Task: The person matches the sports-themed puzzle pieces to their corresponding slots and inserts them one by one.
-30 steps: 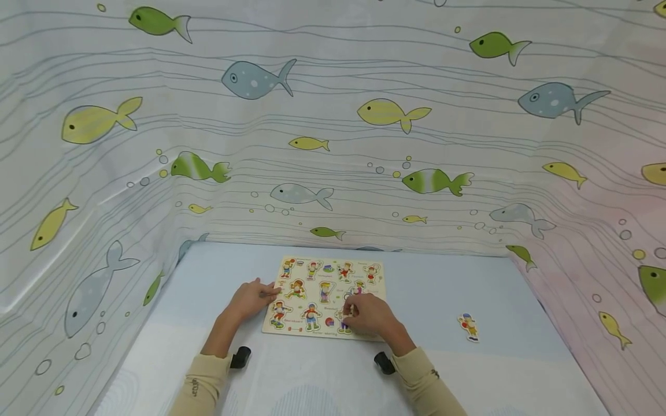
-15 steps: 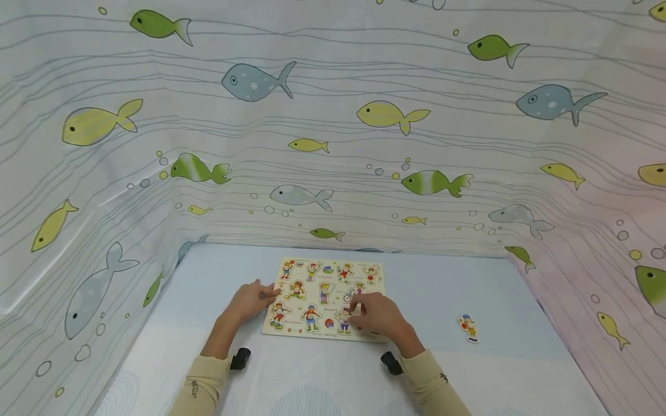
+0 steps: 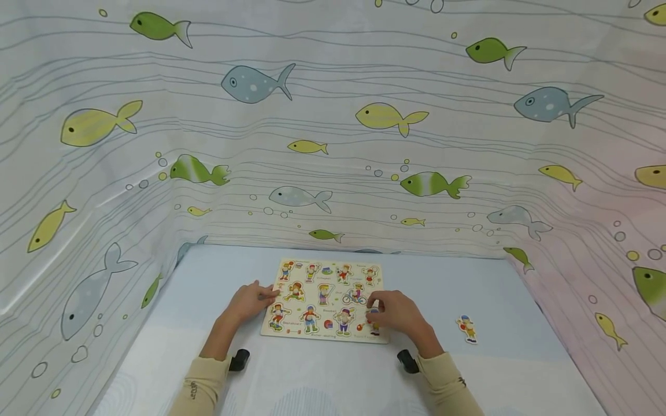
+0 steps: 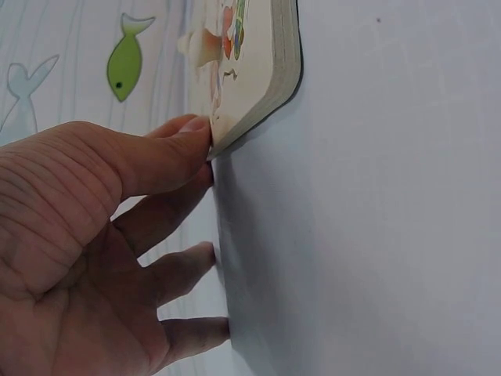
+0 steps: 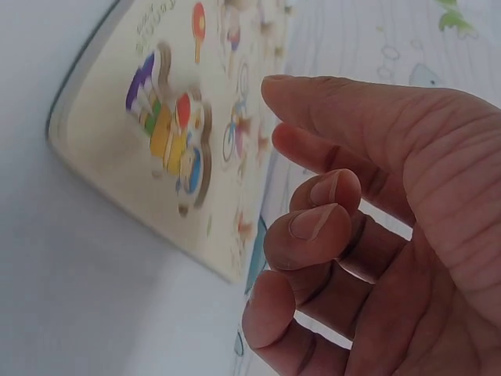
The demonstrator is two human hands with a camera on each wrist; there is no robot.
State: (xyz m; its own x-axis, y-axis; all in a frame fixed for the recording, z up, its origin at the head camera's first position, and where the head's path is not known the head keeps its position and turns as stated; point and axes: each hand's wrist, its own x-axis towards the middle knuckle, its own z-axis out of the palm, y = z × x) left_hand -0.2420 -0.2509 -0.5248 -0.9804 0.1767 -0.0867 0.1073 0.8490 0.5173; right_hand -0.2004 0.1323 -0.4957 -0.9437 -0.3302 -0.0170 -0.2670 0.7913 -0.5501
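Note:
A wooden puzzle board (image 3: pixel 310 294) with sports figures, several bearing small knobs, lies flat on the table. My left hand (image 3: pixel 252 300) is at its left edge; in the left wrist view, thumb and index finger pinch the edge (image 4: pixel 270 110), other fingertips touching the table. My right hand (image 3: pixel 398 315) hovers at the lower right corner, fingers loosely bent, holding nothing. Below it the right wrist view shows a knobless recess with a printed blue-capped table tennis player (image 5: pixel 168 149). The bat-carrying baseball figure (image 3: pixel 343 323) sits in the bottom row, just left of this hand.
A loose puzzle piece (image 3: pixel 466 329), a blue-capped figure with a red paddle, lies to the right of the board on the pale blue tablecloth (image 3: pixel 426 277). Fish-patterned sheeting (image 3: pixel 364 167) rises behind and at both sides.
My right hand has moved right, off the baseball figure, to the board's lower right corner. The baseball figure stays on the board. My left hand keeps its place.

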